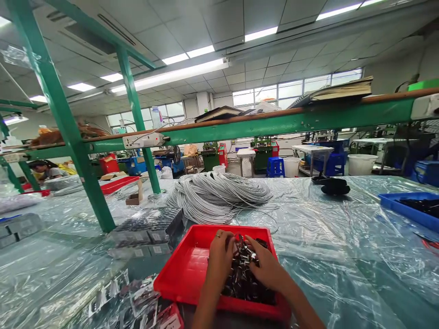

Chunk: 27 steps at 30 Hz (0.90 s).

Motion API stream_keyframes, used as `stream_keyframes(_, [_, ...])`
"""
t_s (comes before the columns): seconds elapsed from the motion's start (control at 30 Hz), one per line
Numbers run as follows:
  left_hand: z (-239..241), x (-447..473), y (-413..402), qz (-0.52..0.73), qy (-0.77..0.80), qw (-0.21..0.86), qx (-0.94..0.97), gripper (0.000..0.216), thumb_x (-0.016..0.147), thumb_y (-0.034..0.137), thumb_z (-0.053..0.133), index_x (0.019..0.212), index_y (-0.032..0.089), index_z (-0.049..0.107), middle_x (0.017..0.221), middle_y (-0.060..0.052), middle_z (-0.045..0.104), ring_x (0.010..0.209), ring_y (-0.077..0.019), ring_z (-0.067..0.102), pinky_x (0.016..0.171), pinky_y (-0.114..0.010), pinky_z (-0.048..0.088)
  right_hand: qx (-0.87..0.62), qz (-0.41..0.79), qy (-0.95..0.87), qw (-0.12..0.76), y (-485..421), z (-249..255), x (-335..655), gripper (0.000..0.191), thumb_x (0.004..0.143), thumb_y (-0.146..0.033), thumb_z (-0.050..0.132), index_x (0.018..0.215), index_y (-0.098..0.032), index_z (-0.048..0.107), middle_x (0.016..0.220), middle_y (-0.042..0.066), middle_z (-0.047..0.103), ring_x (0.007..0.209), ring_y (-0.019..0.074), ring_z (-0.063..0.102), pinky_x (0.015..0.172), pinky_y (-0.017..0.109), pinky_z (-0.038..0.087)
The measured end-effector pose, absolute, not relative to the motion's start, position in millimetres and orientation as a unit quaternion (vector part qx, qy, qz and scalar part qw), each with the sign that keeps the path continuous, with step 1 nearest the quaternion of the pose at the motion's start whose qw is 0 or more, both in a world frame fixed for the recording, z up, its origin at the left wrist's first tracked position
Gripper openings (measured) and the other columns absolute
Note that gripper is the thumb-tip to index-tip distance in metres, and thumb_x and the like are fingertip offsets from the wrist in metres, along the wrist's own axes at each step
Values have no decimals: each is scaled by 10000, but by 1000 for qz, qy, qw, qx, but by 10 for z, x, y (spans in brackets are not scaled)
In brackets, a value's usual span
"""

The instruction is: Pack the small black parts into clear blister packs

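Note:
A red tray (187, 256) sits in front of me, and its right part holds a heap of small black parts with shiny metal ends (245, 278). My left hand (221, 253) reaches in at the heap's left edge, fingers curled together; whatever they may hold is hidden. Over the right side of the same heap is my right hand (265, 265), thumb and fingers apart around the shiny ends and touching them. The exact kind of the small parts is too unclear to name.
Coiled grey cable (219, 194) lies just behind the tray. Wrapped dark boxes (147, 228) and plastic-bagged pieces (126, 297) are at left. A blue tray (411, 212) and a black object (334, 186) stand to the right. Green posts (72, 123) rise from the plastic-covered table.

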State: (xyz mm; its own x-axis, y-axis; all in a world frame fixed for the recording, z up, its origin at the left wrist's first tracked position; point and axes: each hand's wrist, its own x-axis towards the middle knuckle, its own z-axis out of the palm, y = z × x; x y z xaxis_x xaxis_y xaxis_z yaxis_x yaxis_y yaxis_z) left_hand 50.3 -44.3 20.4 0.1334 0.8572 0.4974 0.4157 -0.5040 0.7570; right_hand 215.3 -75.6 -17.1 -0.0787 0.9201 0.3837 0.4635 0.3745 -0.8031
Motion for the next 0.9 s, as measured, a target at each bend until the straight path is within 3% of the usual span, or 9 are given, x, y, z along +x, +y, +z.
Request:
stream_keyframes(0.07, [194,507,-425,479,441,292,700,223,853,356,529,930,194,661,946,-79,671,889,-232,631,818,-354,478,-506,260,-661,489,-741,-156,2168,520,828,-247,549,1347,-211,538,1300,102,631,1180,264,590,979,411,470])
stream_keyframes(0.13, [207,507,-432,459,423,381,682,288,829,405,567,989,181,654,965,-78,693,903,-225,645,803,-331,491,-509,261,-643,509,-745,-83,2174,359,910,-368,485,1189,-206,645,1086,88,716,1005,255,658,871,383,508])
stream_keyframes(0.23, [261,478,-472,407,390,478,673,328,812,478,600,905,170,662,853,-43,691,816,-200,634,726,-284,478,-512,250,-630,528,-775,55,2181,353,931,-441,458,964,-190,703,809,56,713,728,221,651,671,322,502])
stream_keyframes(0.3, [304,446,-501,382,371,484,694,333,834,493,578,806,171,656,745,-9,654,719,-171,595,669,-259,449,-508,266,-613,544,-793,117,2187,373,927,-468,461,963,-182,698,741,42,687,619,197,619,554,285,467])
stream_keyframes(0.4, [348,414,-526,382,366,466,709,315,851,473,566,816,174,660,713,12,626,656,-145,546,623,-239,416,-501,308,-600,542,-806,147,2188,396,924,-488,460,1021,-175,682,679,17,646,507,167,579,463,262,433])
stream_keyframes(0.63, [370,416,-551,409,368,481,683,301,825,446,594,692,176,590,621,47,528,590,-115,482,561,-209,380,-470,393,-587,530,-830,114,2128,382,896,-531,534,1052,-206,659,649,-21,597,487,146,557,453,257,434])
stream_keyframes(0.73, [348,429,-568,418,338,543,645,294,825,453,608,735,174,599,609,51,531,542,-97,465,533,-199,377,-414,483,-533,558,-831,80,2064,416,812,-553,652,1055,-216,647,677,-33,576,456,118,513,439,255,433])
stream_keyframes(0.83, [276,477,-566,442,303,600,594,310,815,480,626,793,171,617,615,38,560,525,-100,479,527,-206,394,-346,576,-474,569,-818,41,2009,434,802,-584,645,993,-195,653,677,-21,552,492,121,496,448,259,437])
stream_keyframes(0.9, [220,520,-544,462,304,601,577,328,811,497,630,783,171,604,619,36,557,531,-103,479,530,-211,397,-374,554,-470,576,-807,28,1997,452,803,-575,638,1039,-190,647,724,4,579,554,147,529,487,280,461])
